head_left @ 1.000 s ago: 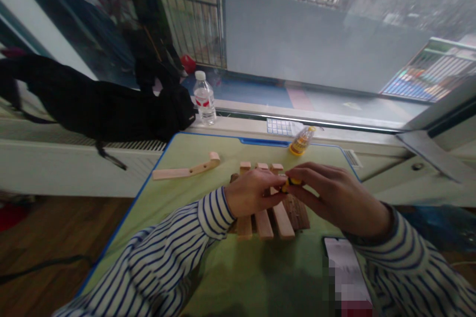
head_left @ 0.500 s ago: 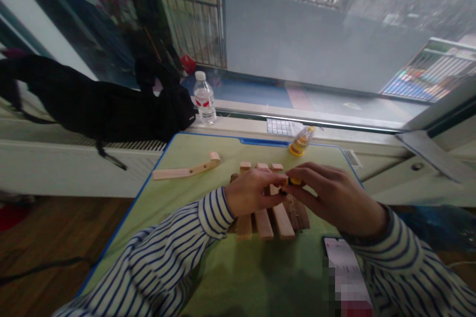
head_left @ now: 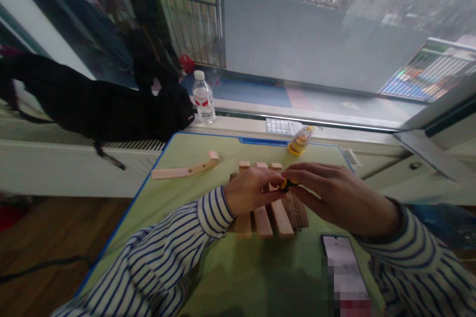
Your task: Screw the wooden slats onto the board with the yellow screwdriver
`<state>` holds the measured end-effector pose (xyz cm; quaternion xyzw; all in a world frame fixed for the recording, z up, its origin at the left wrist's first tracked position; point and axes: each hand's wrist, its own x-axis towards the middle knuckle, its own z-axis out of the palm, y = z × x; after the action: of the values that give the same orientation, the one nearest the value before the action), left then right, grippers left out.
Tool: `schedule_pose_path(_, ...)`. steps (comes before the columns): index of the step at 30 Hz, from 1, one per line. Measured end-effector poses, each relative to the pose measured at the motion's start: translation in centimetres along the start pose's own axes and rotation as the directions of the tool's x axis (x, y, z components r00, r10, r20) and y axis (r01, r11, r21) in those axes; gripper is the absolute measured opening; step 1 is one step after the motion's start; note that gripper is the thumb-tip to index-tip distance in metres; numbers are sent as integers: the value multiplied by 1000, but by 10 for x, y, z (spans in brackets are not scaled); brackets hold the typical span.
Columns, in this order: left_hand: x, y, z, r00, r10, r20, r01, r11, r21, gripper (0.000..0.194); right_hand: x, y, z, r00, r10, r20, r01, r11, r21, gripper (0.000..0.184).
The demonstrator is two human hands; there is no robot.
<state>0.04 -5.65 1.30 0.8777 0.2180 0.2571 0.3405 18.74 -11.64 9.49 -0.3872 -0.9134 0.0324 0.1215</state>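
Observation:
A small yellow-and-black tool [head_left: 287, 184] is pinched between the fingertips of both hands; its tip is hidden and I cannot tell its exact kind. My left hand [head_left: 250, 189] is closed on its left end, over pale wooden strips [head_left: 263, 223]. From the right, my right hand [head_left: 329, 193] holds the other end between thumb and fingers. Three strips lie side by side across brown, rough-grained wood [head_left: 298, 212] on the green table. Both hands partly cover the strips.
A jointed wooden piece [head_left: 182, 172] lies at the table's left. A clear bottle with yellow parts [head_left: 300, 140] stands at the back edge, and a phone [head_left: 344, 262] lies at front right. On the sill are a water bottle [head_left: 204, 99] and black bag [head_left: 122, 111].
The yellow-and-black tool has turned and shifted slightly left between my fingers. My right hand has changed its angle, and its forearm has moved right, showing more of the phone. My left hand stays nearly still.

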Motion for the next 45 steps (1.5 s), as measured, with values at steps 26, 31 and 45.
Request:
schedule_pose_path(26, 2, 2, -1, 991, 131, 20, -131, 991, 29, 13, -2, -1, 9, 994, 59, -93, -68, 994, -89, 24)
schedule_pose_path(31, 1, 3, 2, 997, 57, -44, -56, 998, 12, 17, 0, -2, 5, 996, 82, -29, -84, 994, -68, 24)
schedule_pose_path(45, 1, 3, -2, 997, 46, 57, -46, 999, 10, 15, -3, -2, -5, 999, 46, 17, -45, 998, -49, 20)
